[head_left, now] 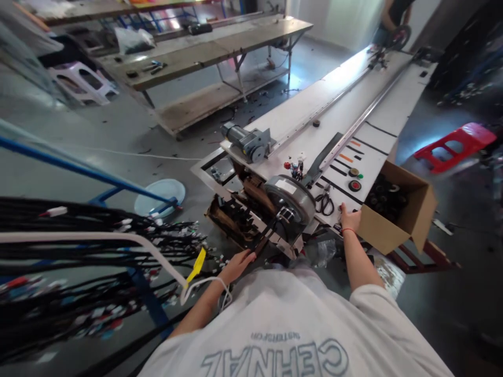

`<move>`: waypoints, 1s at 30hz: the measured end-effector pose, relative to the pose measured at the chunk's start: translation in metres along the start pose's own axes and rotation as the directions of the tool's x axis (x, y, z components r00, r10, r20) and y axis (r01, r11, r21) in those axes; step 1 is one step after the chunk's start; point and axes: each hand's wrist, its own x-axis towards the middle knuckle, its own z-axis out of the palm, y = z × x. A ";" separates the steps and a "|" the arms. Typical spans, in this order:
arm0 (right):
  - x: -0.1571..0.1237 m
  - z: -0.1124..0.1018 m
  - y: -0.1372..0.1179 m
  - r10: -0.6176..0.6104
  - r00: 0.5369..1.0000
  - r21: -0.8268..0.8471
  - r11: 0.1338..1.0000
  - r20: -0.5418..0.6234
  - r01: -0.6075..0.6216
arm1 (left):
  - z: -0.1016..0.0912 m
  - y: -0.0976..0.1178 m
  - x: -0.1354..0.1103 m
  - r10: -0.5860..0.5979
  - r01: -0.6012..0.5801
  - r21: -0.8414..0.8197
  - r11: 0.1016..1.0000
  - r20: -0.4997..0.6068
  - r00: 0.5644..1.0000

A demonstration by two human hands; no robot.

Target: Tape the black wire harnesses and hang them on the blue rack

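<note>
In front of me a grey-rimmed wheel [290,199] stands at the near end of the long white worktable [341,104], with a metal fitting at its hub. My left hand [238,265] is low and left of the wheel, its fingers closed on a black cable-like strip [262,235] that runs up toward the hub. At the table's near right corner, my right hand [351,218] has its fingers curled in by the edge; whatever is in them is hidden. Black-handled scissors [325,203] lie just left of that hand, and a black tape roll with a red centre [354,186] is beyond it.
An open cardboard box [393,230] with dark parts adjoins the table's right side. A grey motor [245,140] is mounted at the left. Bundled black cables [98,251] hang on a blue rack to my left. A red stool [456,147] stands right; another person [393,21] works at the far end.
</note>
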 end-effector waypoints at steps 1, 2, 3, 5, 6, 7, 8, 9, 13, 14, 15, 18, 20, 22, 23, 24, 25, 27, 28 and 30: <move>0.000 0.000 0.000 0.001 1.000 0.007 1.000 0.007 -0.001 | 0.000 0.000 0.000 -0.001 0.000 -0.001 1.000 -0.013 1.000; -0.001 -0.001 0.001 0.001 1.000 0.016 1.000 0.012 -0.001 | 0.000 -0.001 0.000 -0.004 0.004 -0.001 1.000 -0.032 0.999; -0.001 0.000 0.002 0.003 1.000 0.023 1.000 0.015 -0.004 | 0.000 -0.002 0.000 -0.009 0.009 -0.004 1.000 -0.054 0.998; 0.000 0.000 0.003 0.006 1.000 0.025 1.000 0.022 -0.007 | -0.001 -0.002 0.001 -0.014 0.014 -0.008 1.000 -0.094 0.995; 0.000 0.001 0.004 0.007 1.000 0.019 1.000 0.024 -0.008 | -0.002 -0.002 0.001 -0.009 0.009 -0.005 1.000 -0.105 0.994; 0.001 0.001 0.004 0.008 1.000 0.013 1.000 0.025 -0.009 | -0.002 -0.001 0.000 -0.002 0.002 0.002 1.000 -0.107 0.994; 0.001 0.001 0.005 0.009 1.000 0.009 1.000 0.027 -0.010 | -0.002 0.001 0.000 0.005 -0.004 0.013 1.000 -0.102 0.995; 0.000 0.001 0.006 0.010 1.000 0.007 1.000 0.029 -0.010 | -0.003 0.002 -0.001 0.005 -0.002 0.023 1.000 -0.099 0.995; -0.001 -0.001 0.007 0.011 0.999 0.013 1.000 0.044 -0.011 | -0.002 0.008 0.000 -0.033 0.036 0.013 0.999 -0.171 0.985; -0.002 -0.001 0.008 0.009 0.999 0.017 1.000 0.046 -0.009 | -0.002 0.010 0.003 -0.028 0.031 0.010 0.999 -0.183 0.983; -0.002 -0.001 0.008 0.007 0.999 0.023 1.000 0.044 -0.008 | -0.002 0.012 0.006 -0.015 0.018 0.012 1.000 -0.188 0.982; -0.002 0.001 0.011 0.003 0.999 0.042 0.999 0.041 -0.004 | -0.003 0.024 0.016 0.023 -0.019 0.025 1.000 -0.190 0.982; -0.001 0.003 0.012 0.000 0.999 0.059 0.998 0.037 -0.002 | -0.004 0.034 0.023 0.027 -0.022 0.022 1.000 -0.220 0.975; 0.003 0.003 0.016 -0.017 0.999 0.100 0.995 0.030 0.014 | -0.004 0.044 0.029 0.034 -0.030 0.018 0.999 -0.244 0.969; 0.005 0.004 0.019 -0.039 0.999 0.138 0.990 0.034 0.034 | -0.004 0.049 0.031 0.042 -0.038 0.019 0.999 -0.243 0.969; 0.007 0.004 0.025 -0.069 0.997 0.185 0.981 0.046 0.060 | -0.004 0.052 0.033 0.049 -0.045 0.026 0.999 -0.232 0.971; 0.008 0.004 0.033 -0.102 0.993 0.233 0.969 0.063 0.084 | -0.003 0.054 0.035 0.051 -0.044 0.040 0.998 -0.218 0.975; 0.004 0.006 0.059 -0.133 0.986 0.298 0.949 0.099 0.099 | -0.001 0.055 0.038 0.037 -0.022 0.079 0.997 -0.188 0.981; -0.002 0.007 0.077 -0.120 0.986 0.304 0.949 0.116 0.079 | 0.000 0.054 0.039 0.017 0.001 0.097 0.995 -0.187 0.982; -0.026 0.009 0.120 -0.034 0.988 0.267 0.964 0.154 -0.008 | 0.003 0.053 0.043 -0.043 0.071 0.125 0.990 -0.213 0.976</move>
